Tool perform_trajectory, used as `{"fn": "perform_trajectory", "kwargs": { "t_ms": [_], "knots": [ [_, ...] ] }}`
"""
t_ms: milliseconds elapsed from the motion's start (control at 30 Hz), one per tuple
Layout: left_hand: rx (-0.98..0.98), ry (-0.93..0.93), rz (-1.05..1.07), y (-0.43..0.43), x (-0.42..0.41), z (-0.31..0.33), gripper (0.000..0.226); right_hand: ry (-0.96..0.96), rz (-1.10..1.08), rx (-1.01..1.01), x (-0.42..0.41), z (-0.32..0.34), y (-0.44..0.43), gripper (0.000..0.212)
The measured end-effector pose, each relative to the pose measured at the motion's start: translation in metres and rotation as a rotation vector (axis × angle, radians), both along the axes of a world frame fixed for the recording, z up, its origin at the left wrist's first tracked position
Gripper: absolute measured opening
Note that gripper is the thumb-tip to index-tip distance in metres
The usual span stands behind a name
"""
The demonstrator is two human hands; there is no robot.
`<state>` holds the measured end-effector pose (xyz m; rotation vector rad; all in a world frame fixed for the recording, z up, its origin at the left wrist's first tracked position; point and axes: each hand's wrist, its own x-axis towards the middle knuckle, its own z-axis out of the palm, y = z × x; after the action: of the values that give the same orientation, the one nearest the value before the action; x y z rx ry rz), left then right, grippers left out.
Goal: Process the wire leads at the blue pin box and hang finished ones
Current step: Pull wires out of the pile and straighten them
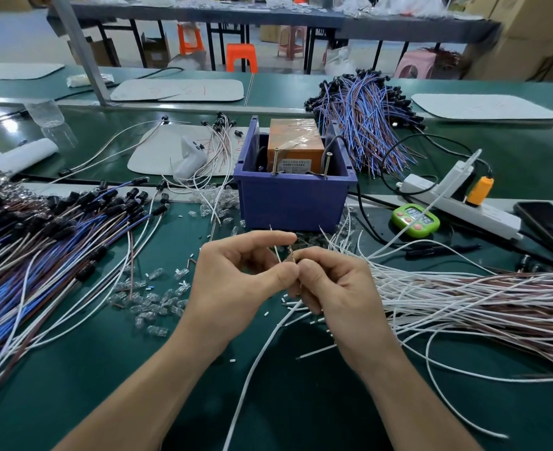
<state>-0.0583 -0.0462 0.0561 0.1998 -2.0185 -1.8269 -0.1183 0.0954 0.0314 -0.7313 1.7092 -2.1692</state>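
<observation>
Just short of the blue pin box (293, 196), low over the green bench (106, 369): left hand (236, 278) and right hand (337, 288) close together, fingertips meeting, both pinching the upper end of one white wire lead (262, 349), tail trailing back toward the near edge. Thin bare strands poking up above the pinch, too fine to tell whether twisted together or joined to some small part. Reads as preparation of the lead's end, ahead of any contact with the box; nothing presented to it yet. Next, most likely: bring that end forward and up over the front wall to the upright screws (275, 161). Calls for a firm pinch near the tip, steady aim at a narrow target, and enough slack in the tail not to drag the loose leads lying alongside. Hanging after that, though no hook or rail plainly in view. Inside the box: an orange block (296, 141) wrapped in clear tape filling the rear, two screws standing at its front face, dark cable beside them. Right of the hands, a fanned bundle of white and brown leads (464, 304); left, a heap of blue and brown leads with black caps (41, 239); clear little bulbs (151, 301) scattered loose on the bench, in no container.
</observation>
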Motion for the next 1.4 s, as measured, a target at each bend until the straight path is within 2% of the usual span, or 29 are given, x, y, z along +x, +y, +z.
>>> {"fn": "perform_trajectory", "kwargs": {
  "t_ms": [133, 267, 567, 700, 833, 967, 1100, 1167, 1300, 1400],
  "knots": [
    [-0.092, 0.023, 0.048, 0.002, -0.0004, -0.0028, 0.033, -0.007, -0.018, -0.005, -0.0013, -0.0003, -0.0003, 0.022],
    [-0.13, 0.051, 0.074, 0.0012, -0.0008, -0.0047, 0.033, -0.057, 0.056, -0.069, -0.0023, 0.0, -0.001, 0.024],
    [-0.124, 0.14, 0.043, 0.0014, 0.0005, -0.0032, 0.027, -0.11, 0.106, -0.057, -0.0028, 0.0002, 0.0018, 0.021],
    [-0.03, 0.121, 0.085, 0.0005, -0.0016, -0.0044, 0.02, -0.06, 0.021, 0.025, -0.0039, 0.0008, 0.0037, 0.02],
    [-0.042, 0.096, 0.074, -0.0025, -0.0021, -0.0057, 0.026, -0.002, -0.055, 0.019, -0.003, 0.0033, 0.0042, 0.023],
    [-0.068, 0.109, 0.007, -0.0007, -0.0016, -0.0065, 0.037, -0.018, -0.049, -0.079, -0.0016, 0.006, 0.0041, 0.028],
    [-0.028, 0.159, 0.003, -0.0029, -0.0033, -0.0037, 0.034, 0.002, 0.014, -0.06, -0.001, 0.0054, 0.0053, 0.037],
    [-0.046, 0.155, -0.007, -0.0023, -0.0028, -0.0037, 0.037, 0.05, 0.022, -0.036, -0.0005, 0.0052, 0.0057, 0.039],
    [-0.139, 0.183, -0.037, -0.0013, -0.0022, -0.0047, 0.034, 0.176, -0.116, 0.062, -0.0021, 0.0006, 0.0066, 0.029],
    [-0.155, 0.168, -0.017, -0.0011, -0.0037, -0.0067, 0.038, 0.226, -0.147, 0.07, -0.0008, -0.0002, 0.0043, 0.034]
  ]
}}
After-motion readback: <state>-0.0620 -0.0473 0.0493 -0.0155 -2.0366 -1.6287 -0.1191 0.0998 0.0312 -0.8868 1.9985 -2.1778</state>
